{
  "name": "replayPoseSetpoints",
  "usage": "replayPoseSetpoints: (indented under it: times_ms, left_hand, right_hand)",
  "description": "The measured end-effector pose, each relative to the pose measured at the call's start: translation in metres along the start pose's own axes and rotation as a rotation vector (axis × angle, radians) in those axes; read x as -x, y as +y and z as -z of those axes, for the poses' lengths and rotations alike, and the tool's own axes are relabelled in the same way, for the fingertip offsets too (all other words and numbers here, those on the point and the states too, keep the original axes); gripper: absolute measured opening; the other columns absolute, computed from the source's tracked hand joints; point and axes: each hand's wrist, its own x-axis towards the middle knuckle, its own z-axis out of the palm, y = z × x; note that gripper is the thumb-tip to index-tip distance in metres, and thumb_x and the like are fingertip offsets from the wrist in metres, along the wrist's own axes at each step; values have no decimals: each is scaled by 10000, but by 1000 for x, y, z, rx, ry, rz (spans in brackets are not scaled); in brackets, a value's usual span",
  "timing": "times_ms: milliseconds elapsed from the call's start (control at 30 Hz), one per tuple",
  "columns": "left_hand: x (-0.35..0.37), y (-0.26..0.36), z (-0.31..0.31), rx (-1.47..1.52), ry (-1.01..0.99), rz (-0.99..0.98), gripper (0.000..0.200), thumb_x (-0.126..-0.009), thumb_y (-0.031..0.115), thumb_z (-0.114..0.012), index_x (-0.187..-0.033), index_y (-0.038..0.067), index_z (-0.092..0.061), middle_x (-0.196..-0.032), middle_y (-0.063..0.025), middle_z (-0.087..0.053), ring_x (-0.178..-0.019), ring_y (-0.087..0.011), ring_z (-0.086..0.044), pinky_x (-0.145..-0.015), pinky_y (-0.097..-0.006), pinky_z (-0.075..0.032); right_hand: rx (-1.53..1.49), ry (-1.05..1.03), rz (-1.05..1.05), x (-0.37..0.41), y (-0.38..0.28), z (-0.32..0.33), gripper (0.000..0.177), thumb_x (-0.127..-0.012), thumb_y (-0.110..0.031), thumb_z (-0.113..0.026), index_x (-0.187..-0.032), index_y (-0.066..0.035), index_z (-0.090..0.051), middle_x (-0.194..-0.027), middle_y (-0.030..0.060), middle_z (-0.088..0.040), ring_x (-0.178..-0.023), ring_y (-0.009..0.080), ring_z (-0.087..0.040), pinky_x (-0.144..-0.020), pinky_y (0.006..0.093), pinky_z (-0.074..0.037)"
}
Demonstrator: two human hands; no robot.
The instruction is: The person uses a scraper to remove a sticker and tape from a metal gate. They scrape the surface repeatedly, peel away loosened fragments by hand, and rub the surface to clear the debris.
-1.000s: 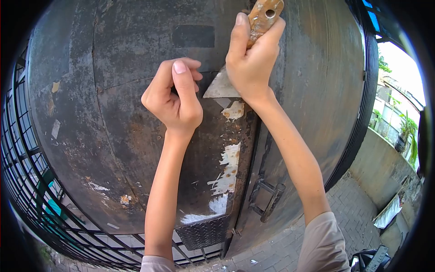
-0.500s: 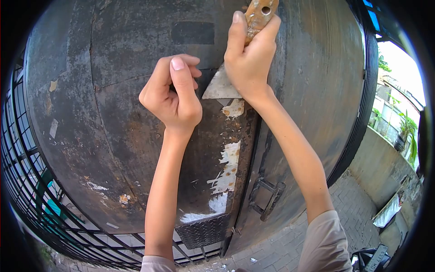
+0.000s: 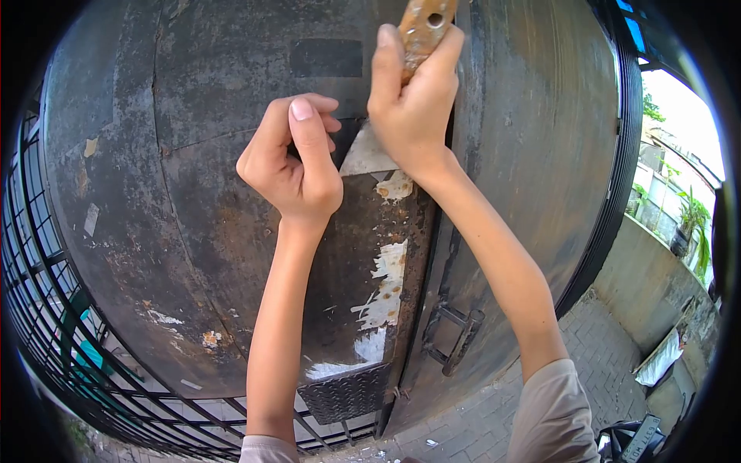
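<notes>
My right hand (image 3: 417, 100) is wrapped round the worn wooden handle of a scraper (image 3: 424, 42), which has a hole near its end. The flat metal blade points downward, its wide edge against the dark, rusted metal door (image 3: 231, 239). Just under that edge lies a ragged patch of white paper remnant (image 3: 396, 187). Further down, a longer torn white strip (image 3: 386, 289) clings to the door. To the left of the scraper, my left hand (image 3: 297, 154) is held loosely curled in front of the door, fingers bent, with nothing visible in it.
A bar handle (image 3: 454, 338) is fixed to the right-hand door panel. Textured black plate (image 3: 347, 393) sits low on the door, and black bars (image 3: 46, 285) run along the left. Paving, a low wall (image 3: 610, 285) and a potted plant (image 3: 683, 231) stand at right.
My right hand and the scraper have shifted slightly left and down, the blade edge now a little lower. The left hand has barely moved.
</notes>
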Motion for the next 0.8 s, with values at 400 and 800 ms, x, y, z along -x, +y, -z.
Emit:
replayPoseSetpoints:
  times_ms: [400, 800]
  left_hand:
    - [-1, 0, 0, 2, -2, -3, 270, -914, 113, -460, -738, -7, -626, -540, -32, -575, -433, -44, -482, -414, -182, -341]
    - [0, 0, -1, 7, -6, -15, 255, -906, 106, -470, -736, -7, -622, -538, -30, -573, -429, -45, -487, -411, -178, -343]
  right_hand:
    - [-38, -26, -144, -5, -13, 1, 259, -882, -119, -558, -1023, 17, -388, -639, 183, -552, -557, 336, -610, -451, 368, -430]
    - [-30, -46, 75, 8, -3, -8, 270, -906, -166, -542, -961, 29, -363, -595, 73, -539, -496, 144, -544, -448, 277, -421]
